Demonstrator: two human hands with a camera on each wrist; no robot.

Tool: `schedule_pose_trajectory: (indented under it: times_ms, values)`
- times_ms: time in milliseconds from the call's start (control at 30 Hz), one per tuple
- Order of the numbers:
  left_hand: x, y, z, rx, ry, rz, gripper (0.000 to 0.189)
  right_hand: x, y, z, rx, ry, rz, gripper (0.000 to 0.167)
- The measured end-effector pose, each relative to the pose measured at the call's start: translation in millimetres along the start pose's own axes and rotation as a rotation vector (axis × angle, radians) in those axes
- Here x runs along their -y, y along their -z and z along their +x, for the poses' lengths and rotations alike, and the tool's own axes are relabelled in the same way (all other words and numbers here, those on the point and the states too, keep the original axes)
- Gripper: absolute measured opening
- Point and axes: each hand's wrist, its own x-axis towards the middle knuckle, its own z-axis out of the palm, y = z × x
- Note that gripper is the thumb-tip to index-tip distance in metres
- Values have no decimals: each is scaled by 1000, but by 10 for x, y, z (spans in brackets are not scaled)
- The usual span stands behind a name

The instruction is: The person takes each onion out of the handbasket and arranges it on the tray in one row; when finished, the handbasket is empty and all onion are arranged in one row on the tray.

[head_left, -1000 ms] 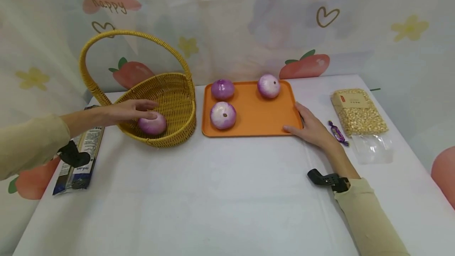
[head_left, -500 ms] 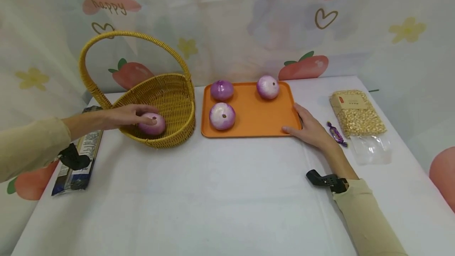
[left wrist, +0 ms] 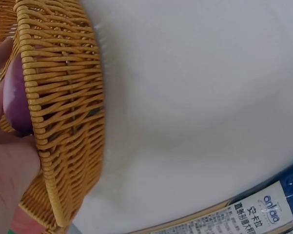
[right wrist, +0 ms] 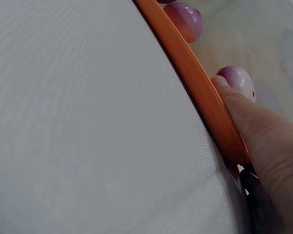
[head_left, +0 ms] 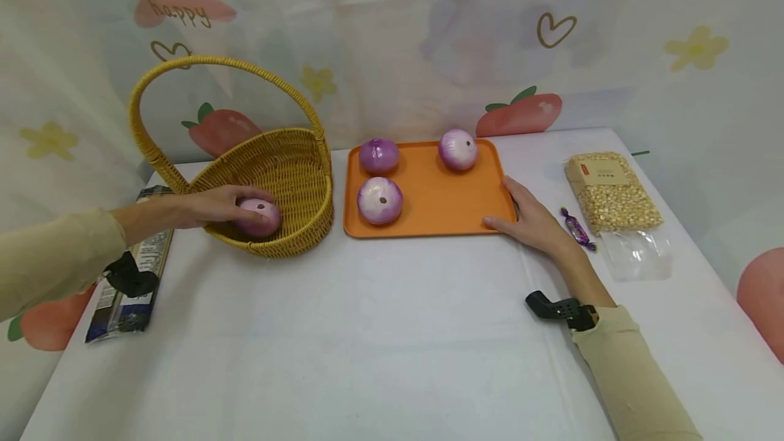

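In the head view, my left hand (head_left: 214, 205) reaches over the left rim of the wicker basket (head_left: 292, 242) and holds a purple onion (head_left: 262, 219) inside it. The left wrist view shows part of that onion (left wrist: 16, 97) behind the woven wall, with the thumb below it. At the right end of the orange tray (head_left: 450, 203), my right hand (head_left: 539, 223) grips the near corner. Its thumb lies along the rim in the right wrist view; the other fingers are mostly hidden there. On the tray are three onions: one front left (head_left: 380, 201), one back left (head_left: 378, 156), one back right (head_left: 458, 150).
A bag of yellow kernels (head_left: 614, 192) lies at the table's right, with a purple-wrapped candy (head_left: 578, 229) beside it. Left of the basket, a dark flat packet (head_left: 131, 298) lies partly under the left forearm. The basket's tall handle (head_left: 229, 62) arches above it. A patterned cloth hangs behind.
My left hand has lowered onto the onion in the basket, and its fingers have closed around it. The right hand stays at the tray's corner. The head view has shifted slightly.
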Motion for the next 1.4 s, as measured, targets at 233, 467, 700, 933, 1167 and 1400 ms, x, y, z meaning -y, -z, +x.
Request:
schedule_pose_trajectory:
  times_ms: [233,467,700,933,1167,1400]
  values:
    - [-18,-14,5,2,10,30,62,3,-2,-6,5,-6,3,101]
    - [-69,-8,13,8,-6,126,60,10,-5,6,4,-5,-3,101]
    - [-154,62,35,69,-25,206,61,5,-13,13,-4,-14,3,101]
    - [-235,128,32,144,19,252,62,6,-1,3,0,-10,1,101]
    - [-284,138,15,179,37,281,62,25,1,2,3,-14,-9,101]
    - [-403,201,-79,153,1,295,61,18,-5,4,6,-5,-6,101]
